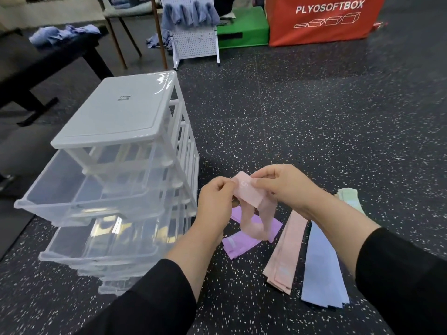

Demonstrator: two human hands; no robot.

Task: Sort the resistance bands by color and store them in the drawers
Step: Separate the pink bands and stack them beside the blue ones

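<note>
1. Head view: the left hand (pixel 216 198) and right hand (pixel 284 187) are holding a pink band (pixel 249 193) between them above the floor (pixel 314 129). The fingers of both hands are pinching its upper fold, and its loop is hanging down over a purple band (pixel 242 245).
2. The drawer unit (pixel 125 151) is standing just left of the hands with its upper drawer (pixel 79 192) and the lower drawer (pixel 101 240) pulled out. Both are looking empty, though glare is making the lower one hard to read.
3. On the floor to the right, more pink bands (pixel 286 252), blue bands (pixel 323 269) and green bands (pixel 350 199) are lying in separate groups by color.
4. Judgement: sorting is looking largely done and storing is barely beginning, since no band is showing in a drawer and every pile is waiting.
</note>
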